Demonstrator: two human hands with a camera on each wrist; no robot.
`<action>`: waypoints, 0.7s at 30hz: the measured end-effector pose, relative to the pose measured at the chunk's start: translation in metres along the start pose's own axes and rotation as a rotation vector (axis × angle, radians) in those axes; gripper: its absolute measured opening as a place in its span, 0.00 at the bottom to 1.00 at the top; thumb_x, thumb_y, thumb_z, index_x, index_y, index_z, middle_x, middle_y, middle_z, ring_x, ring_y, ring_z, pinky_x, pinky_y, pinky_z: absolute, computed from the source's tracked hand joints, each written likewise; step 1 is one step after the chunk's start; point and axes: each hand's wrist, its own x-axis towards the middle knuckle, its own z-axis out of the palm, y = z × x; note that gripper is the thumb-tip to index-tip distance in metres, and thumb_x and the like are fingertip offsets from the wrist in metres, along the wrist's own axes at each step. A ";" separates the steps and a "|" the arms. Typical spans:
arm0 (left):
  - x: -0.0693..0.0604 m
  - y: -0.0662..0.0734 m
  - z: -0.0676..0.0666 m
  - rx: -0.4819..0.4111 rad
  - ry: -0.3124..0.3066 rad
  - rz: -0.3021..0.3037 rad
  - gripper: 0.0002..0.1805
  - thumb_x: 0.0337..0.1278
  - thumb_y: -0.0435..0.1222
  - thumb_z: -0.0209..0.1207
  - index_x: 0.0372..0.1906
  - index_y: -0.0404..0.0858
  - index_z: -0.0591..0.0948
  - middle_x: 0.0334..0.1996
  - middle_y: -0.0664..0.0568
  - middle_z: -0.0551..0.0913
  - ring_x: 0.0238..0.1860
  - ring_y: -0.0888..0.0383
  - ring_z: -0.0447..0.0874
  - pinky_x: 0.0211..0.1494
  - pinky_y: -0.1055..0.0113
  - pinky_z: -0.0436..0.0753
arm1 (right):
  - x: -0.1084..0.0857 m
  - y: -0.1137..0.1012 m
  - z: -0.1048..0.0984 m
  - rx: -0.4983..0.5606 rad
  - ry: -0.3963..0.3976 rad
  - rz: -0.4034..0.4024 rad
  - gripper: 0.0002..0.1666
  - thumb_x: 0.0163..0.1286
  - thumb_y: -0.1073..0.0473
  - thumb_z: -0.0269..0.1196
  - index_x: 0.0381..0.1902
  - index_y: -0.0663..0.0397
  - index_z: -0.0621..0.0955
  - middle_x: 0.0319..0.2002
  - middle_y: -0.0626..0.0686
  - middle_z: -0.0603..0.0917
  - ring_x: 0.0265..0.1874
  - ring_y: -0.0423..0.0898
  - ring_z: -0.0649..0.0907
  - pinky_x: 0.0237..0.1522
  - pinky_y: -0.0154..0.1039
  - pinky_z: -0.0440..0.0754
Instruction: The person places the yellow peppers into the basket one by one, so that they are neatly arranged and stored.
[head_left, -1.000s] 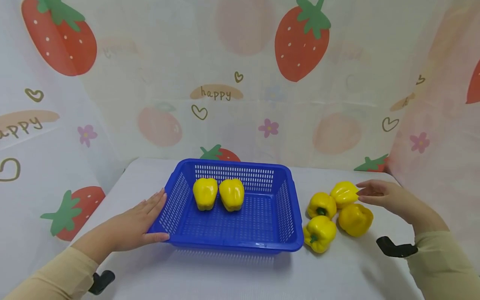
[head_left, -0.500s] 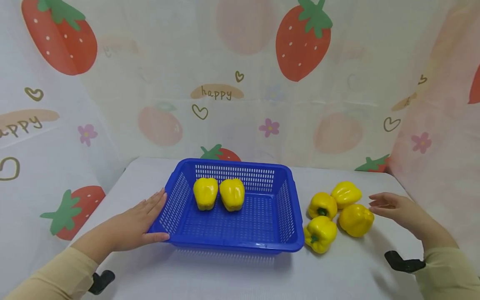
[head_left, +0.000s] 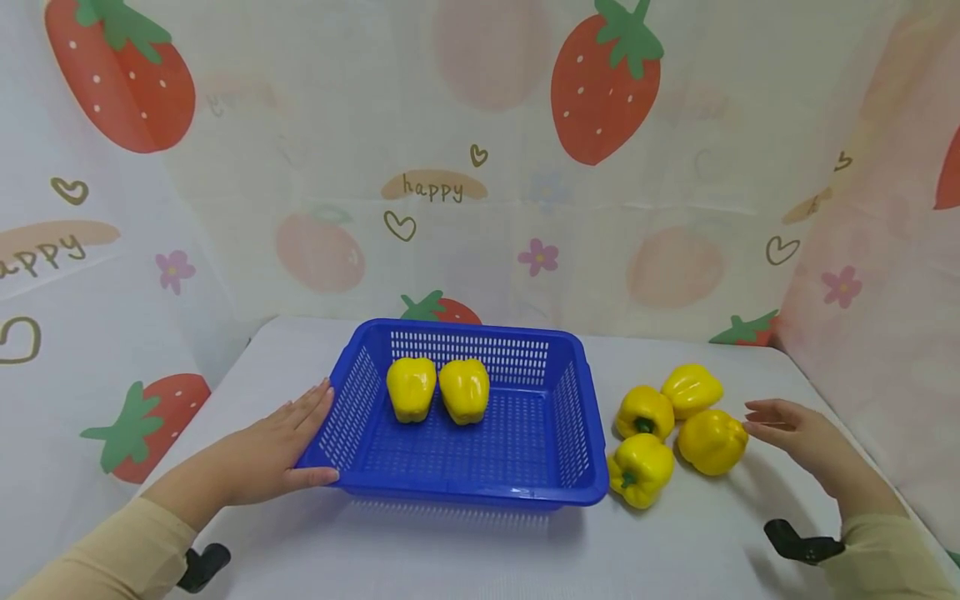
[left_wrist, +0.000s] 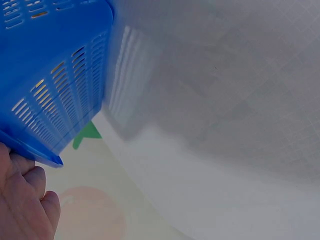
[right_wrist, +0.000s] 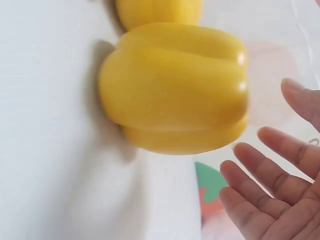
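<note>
A blue slotted plastic basket stands on the table, with two yellow bell peppers side by side in its left half. My left hand rests on the basket's left rim, fingers straight and thumb at the front corner. To the right of the basket, several more yellow bell peppers sit close together on the white cloth. Just right of the nearest one on that side, a yellow bell pepper, my right hand hovers with loosely spread fingers, apart from it and holding nothing.
White cloth covers the table. A strawberry-printed curtain encloses the back and both sides. Black wrist mounts stick out below both sleeves.
My right hand has drawn back to the right from the farthest pepper on the table, then dipped slightly beside the right-hand one. My left hand, the basket and the peppers stay put.
</note>
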 end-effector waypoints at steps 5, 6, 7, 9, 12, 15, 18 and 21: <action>0.000 0.000 0.001 0.001 0.004 0.002 0.58 0.46 0.71 0.42 0.71 0.33 0.44 0.72 0.41 0.43 0.71 0.44 0.43 0.67 0.46 0.53 | -0.001 0.006 0.011 0.028 -0.003 0.058 0.42 0.66 0.39 0.53 0.64 0.66 0.62 0.60 0.70 0.66 0.55 0.67 0.68 0.48 0.64 0.69; 0.000 0.000 0.001 0.001 0.005 0.001 0.58 0.46 0.71 0.42 0.71 0.34 0.44 0.72 0.41 0.43 0.71 0.44 0.43 0.67 0.46 0.53 | -0.002 0.007 0.012 0.028 -0.001 0.068 0.43 0.65 0.38 0.53 0.64 0.66 0.62 0.61 0.70 0.65 0.56 0.67 0.68 0.48 0.64 0.69; 0.000 0.000 0.001 0.001 0.006 0.001 0.58 0.46 0.71 0.42 0.71 0.34 0.44 0.72 0.41 0.43 0.71 0.44 0.43 0.67 0.46 0.53 | -0.002 0.007 0.014 0.031 0.003 0.078 0.43 0.65 0.37 0.53 0.64 0.66 0.62 0.61 0.70 0.65 0.56 0.67 0.67 0.48 0.64 0.68; 0.000 0.000 0.001 -0.001 0.007 0.000 0.58 0.46 0.71 0.42 0.71 0.34 0.44 0.72 0.41 0.43 0.71 0.44 0.43 0.67 0.46 0.53 | -0.002 0.009 0.016 0.038 0.007 0.095 0.44 0.64 0.36 0.53 0.64 0.66 0.62 0.62 0.70 0.64 0.57 0.68 0.66 0.49 0.65 0.68; 0.000 0.000 0.002 0.000 0.009 0.000 0.58 0.46 0.71 0.42 0.71 0.34 0.44 0.72 0.41 0.43 0.70 0.44 0.43 0.67 0.46 0.53 | -0.002 0.010 0.020 0.051 0.012 0.128 0.46 0.63 0.34 0.52 0.65 0.64 0.61 0.63 0.70 0.61 0.57 0.68 0.64 0.50 0.65 0.67; 0.000 -0.001 0.003 0.003 0.004 -0.001 0.58 0.46 0.72 0.41 0.71 0.34 0.44 0.72 0.41 0.43 0.71 0.44 0.43 0.67 0.46 0.53 | -0.001 0.011 0.024 0.069 0.010 0.158 0.48 0.62 0.32 0.52 0.66 0.64 0.60 0.64 0.70 0.59 0.58 0.68 0.63 0.52 0.65 0.66; 0.001 -0.001 0.003 0.004 0.003 -0.002 0.58 0.45 0.72 0.41 0.71 0.34 0.44 0.72 0.41 0.43 0.71 0.44 0.43 0.67 0.46 0.53 | -0.001 0.010 0.029 0.088 -0.001 0.187 0.51 0.60 0.31 0.53 0.67 0.64 0.58 0.65 0.70 0.56 0.58 0.69 0.61 0.54 0.65 0.65; 0.000 -0.001 0.003 0.003 0.005 -0.002 0.58 0.46 0.72 0.41 0.71 0.34 0.44 0.72 0.41 0.43 0.71 0.44 0.43 0.67 0.46 0.53 | 0.000 0.010 0.034 0.105 -0.017 0.215 0.55 0.58 0.29 0.54 0.68 0.63 0.54 0.66 0.71 0.53 0.59 0.69 0.59 0.55 0.65 0.63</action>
